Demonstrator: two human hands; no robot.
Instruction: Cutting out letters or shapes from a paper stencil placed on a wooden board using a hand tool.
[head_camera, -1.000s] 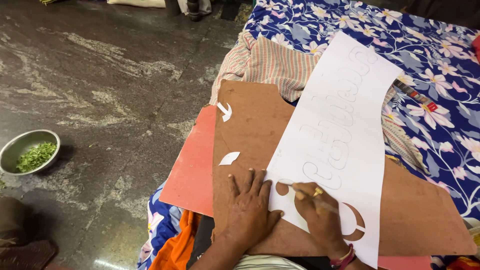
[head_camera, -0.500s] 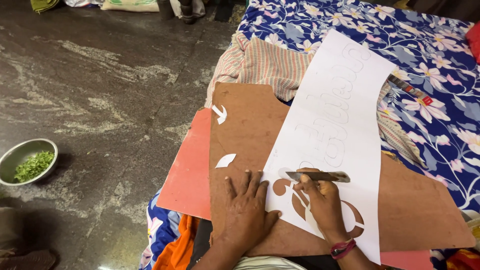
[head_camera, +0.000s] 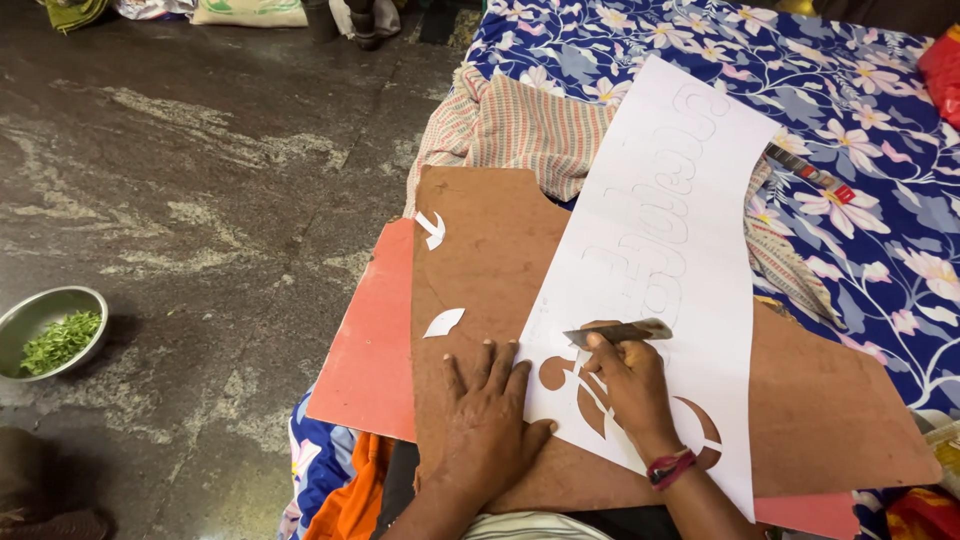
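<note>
The grey stone floor (head_camera: 200, 180) spreads to my left, and a blue flowered cloth (head_camera: 860, 150) covers the surface to my right. Across my lap lies a brown board (head_camera: 480, 250) on top of a red one (head_camera: 370, 350). A long white paper sheet (head_camera: 680, 250) with faint outlined shapes runs up the brown board, with shapes already cut out near my wrist. My left hand (head_camera: 480, 425) lies flat, fingers spread, pressing the board at the sheet's edge. My right hand (head_camera: 625, 385) is closed around a small blade (head_camera: 620, 332), its tip on the paper. Two white cut-out scraps (head_camera: 440, 270) rest on the board. A steel bowl of chopped greens (head_camera: 50, 335) sits on the floor
</note>
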